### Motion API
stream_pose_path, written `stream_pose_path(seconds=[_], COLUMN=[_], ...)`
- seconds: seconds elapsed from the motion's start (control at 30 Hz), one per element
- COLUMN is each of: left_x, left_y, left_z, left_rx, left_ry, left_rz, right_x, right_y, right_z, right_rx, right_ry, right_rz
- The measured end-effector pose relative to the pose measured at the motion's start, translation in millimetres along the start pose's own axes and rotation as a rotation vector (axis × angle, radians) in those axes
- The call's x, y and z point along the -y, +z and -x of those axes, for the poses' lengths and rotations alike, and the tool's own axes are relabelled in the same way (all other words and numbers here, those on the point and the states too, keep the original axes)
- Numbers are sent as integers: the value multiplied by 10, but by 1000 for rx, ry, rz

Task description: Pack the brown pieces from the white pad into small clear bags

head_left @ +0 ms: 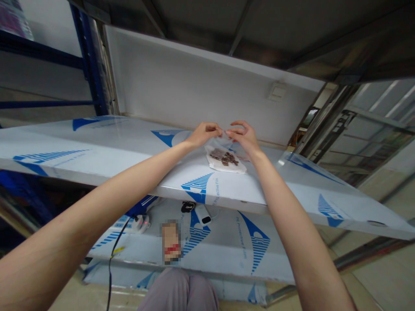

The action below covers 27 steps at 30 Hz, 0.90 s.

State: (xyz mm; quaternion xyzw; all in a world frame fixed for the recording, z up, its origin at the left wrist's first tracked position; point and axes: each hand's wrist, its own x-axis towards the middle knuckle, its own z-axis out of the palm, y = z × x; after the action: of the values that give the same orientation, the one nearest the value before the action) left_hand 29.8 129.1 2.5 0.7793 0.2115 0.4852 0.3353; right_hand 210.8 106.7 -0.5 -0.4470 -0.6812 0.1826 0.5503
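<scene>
A small clear plastic bag with several dark brown pieces in it rests on the film-covered upper shelf. My left hand is closed in a pinch at the bag's upper edge, on its left side. On the right side of that edge, my right hand pinches with thumb and forefinger while its other fingers are lifted and bent. The two sets of fingertips are close together above the brown pieces. What the pieces are is too small to tell.
Below, a lower shelf holds a white device, a small black item, a power strip with a black cable, and a pixelated object. A metal shelf hangs overhead. A wall switch is behind.
</scene>
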Motion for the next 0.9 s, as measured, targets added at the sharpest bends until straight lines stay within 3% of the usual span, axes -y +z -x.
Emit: stream_pose_path(seconds=[0.33, 0.57, 0.9], left_x=[-8, 24, 2], left_y=[30, 49, 7], left_z=[4, 1, -40], left_rx=[1, -18, -111], left_ry=[43, 23, 44], left_rz=[15, -105, -171], right_x=[2, -56, 32], right_y=[-8, 30, 25], right_z=[-18, -50, -8], right_rx=[1, -26, -37], right_ry=[49, 32, 68], right_rz=[-65, -96, -68])
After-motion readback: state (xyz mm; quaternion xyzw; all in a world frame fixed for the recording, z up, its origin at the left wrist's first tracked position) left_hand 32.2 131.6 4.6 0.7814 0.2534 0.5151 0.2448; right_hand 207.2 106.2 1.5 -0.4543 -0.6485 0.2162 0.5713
